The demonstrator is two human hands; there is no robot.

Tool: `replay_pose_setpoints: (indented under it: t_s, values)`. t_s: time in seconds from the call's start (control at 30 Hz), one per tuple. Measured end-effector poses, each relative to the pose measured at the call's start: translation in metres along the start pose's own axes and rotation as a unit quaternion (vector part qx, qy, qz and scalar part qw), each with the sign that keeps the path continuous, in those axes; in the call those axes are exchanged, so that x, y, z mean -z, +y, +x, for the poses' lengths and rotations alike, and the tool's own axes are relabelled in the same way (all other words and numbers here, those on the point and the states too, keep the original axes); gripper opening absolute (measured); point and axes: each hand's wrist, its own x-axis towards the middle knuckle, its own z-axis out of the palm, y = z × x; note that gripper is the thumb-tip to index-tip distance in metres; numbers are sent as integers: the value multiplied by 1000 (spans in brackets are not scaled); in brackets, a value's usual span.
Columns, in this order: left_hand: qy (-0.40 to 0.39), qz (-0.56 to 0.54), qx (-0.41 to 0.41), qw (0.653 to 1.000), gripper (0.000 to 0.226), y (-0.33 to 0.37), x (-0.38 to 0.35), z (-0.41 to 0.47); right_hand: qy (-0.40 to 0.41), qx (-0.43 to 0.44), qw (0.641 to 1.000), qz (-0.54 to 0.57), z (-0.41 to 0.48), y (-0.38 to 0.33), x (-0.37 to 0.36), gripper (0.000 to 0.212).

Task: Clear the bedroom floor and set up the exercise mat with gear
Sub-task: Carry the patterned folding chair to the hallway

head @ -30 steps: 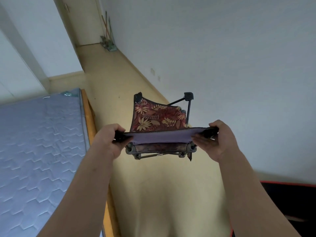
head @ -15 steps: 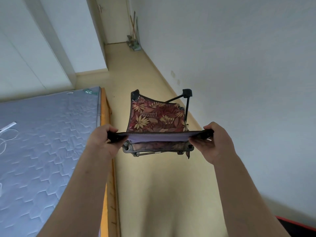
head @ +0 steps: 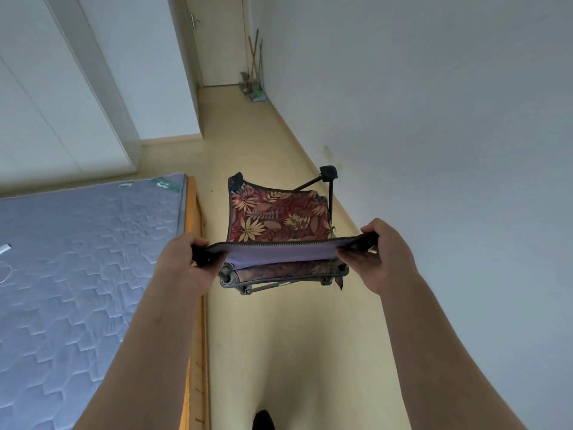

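A small folding camp chair point(head: 276, 223) with red, leaf-patterned fabric and a black frame hangs in the air in front of me, above the yellow floor point(head: 279, 352). My left hand point(head: 183, 262) grips the left end of its top edge, and my right hand point(head: 384, 256) grips the right end. The purple lining stretches between my hands. One black leg with a foot cap point(head: 328, 173) sticks out toward the wall. No exercise mat is in view.
A bed with a blue quilted mattress point(head: 77, 274) and an orange wooden frame point(head: 195, 336) fills the left. A white wall point(head: 449, 150) runs along the right. Brooms point(head: 254, 85) lean in the far corner beside a door point(head: 217, 41). My foot point(head: 263, 420) shows at the bottom.
The view has swung left and forward along the corridor of floor; the door and more mattress have come into sight, and the dark red-edged object at bottom right has dropped out. Both hands keep their grip.
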Motion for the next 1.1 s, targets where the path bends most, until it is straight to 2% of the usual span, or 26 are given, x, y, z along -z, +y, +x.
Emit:
replay_pose_setpoints:
  t_s: [0.17, 0.43, 0.87, 1.1]
  values:
    - [-10, -14, 21, 1000, 13, 45, -59, 74, 5, 3, 1000, 7, 66, -21, -66, 12]
    - [-12, 0, 29, 1000, 12, 80, -151, 177, 6, 2, 1000, 11, 180, -59, -139, 15]
    - [26, -12, -11, 1000, 18, 156, -338, 325, -37, -31, 999, -3, 387, -163, -288, 11]
    - [50, -38, -19, 998, 8, 208, -386, 418, -62, -37, 997, -35, 474, -183, -386, 11]
